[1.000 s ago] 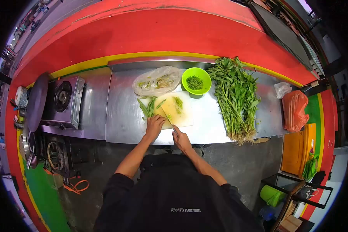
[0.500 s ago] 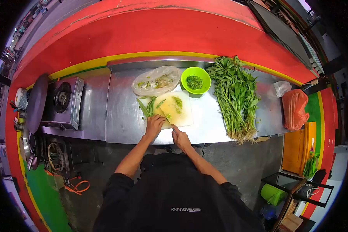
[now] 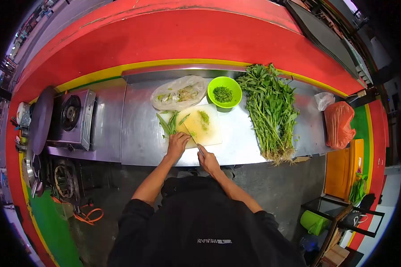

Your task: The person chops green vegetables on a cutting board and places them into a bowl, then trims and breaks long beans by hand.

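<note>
My right hand [image 3: 208, 161] is wrapped round the handle of a knife [image 3: 191, 135], whose blade lies over the white cutting board [image 3: 213, 135]. Beside the blade, my left hand [image 3: 177, 145] presses with bent fingers on green stalks [image 3: 169, 124] at the board's left part. Chopped green pieces [image 3: 204, 118] lie on the board to the right of the blade. Behind the board are a clear plastic bag [image 3: 165, 103] with plant scraps and a lime-green bowl [image 3: 226, 82] holding chopped greens.
A large bunch of leafy greens with roots [image 3: 272, 111] lies right of the bowl. Farther right sits an orange-red plastic bag [image 3: 338, 125]. A gas stove [image 3: 71, 118] stands on the left of the metal counter [image 3: 140, 138]. Behind runs a red wall [image 3: 165, 35].
The knife blade has tilted slightly and its tip has shifted a little left on the board. Both hands keep nearly the same places.
</note>
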Motion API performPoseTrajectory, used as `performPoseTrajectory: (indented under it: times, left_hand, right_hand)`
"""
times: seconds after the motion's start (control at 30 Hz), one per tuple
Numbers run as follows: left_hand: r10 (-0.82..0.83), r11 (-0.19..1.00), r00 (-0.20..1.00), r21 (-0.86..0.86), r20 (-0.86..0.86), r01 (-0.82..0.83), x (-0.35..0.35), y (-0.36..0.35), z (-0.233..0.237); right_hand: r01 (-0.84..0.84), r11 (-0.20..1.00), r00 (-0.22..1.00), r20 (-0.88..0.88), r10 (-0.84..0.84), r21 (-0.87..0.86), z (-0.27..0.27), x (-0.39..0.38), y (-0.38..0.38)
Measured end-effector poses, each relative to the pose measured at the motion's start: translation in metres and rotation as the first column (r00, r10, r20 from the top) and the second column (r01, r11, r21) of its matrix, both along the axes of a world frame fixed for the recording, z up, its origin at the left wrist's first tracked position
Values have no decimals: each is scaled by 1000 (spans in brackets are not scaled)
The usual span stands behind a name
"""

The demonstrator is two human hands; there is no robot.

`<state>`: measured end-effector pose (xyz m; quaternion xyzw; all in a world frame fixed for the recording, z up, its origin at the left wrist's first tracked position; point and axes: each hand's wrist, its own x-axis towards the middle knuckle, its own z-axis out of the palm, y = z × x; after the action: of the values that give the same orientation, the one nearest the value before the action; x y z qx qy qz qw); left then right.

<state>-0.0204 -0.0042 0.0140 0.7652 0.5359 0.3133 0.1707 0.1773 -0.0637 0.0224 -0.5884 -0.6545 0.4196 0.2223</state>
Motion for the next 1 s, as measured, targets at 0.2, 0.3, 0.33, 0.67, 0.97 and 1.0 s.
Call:
performPoseTrajectory:
  times: [0.2, 0.3, 0.33, 0.67, 0.97, 1.0]
  left_hand:
    - [6, 1000, 998, -22, 61, -4, -1, -3, 0]
    - [13, 1000, 999, 4, 48, -14, -1, -5, 2]
    - [19, 1000, 999, 14, 44, -19, -1, -5, 2]
    - [9, 1000, 997, -6, 82, -8, -2, -2, 1]
    - [25, 1000, 998, -1, 56, -25, -2, -4, -3]
    - [40, 999, 997, -22, 61, -38, -1, -4, -3]
  right_hand:
    - [-5, 998, 998, 59, 1, 63, -3, -6, 9]
    - [21, 997, 1000, -1, -21, 68, -1, -7, 7]
    - [19, 997, 1000, -1, -19, 69, 0, -7, 6]
    - [7, 999, 1000, 12, -7, 34, 1, -5, 3]
    - [14, 1000, 1000, -3, -14, 8, 0, -7, 3]
    - [10, 1000, 1000, 11, -10, -15, 1, -5, 1]
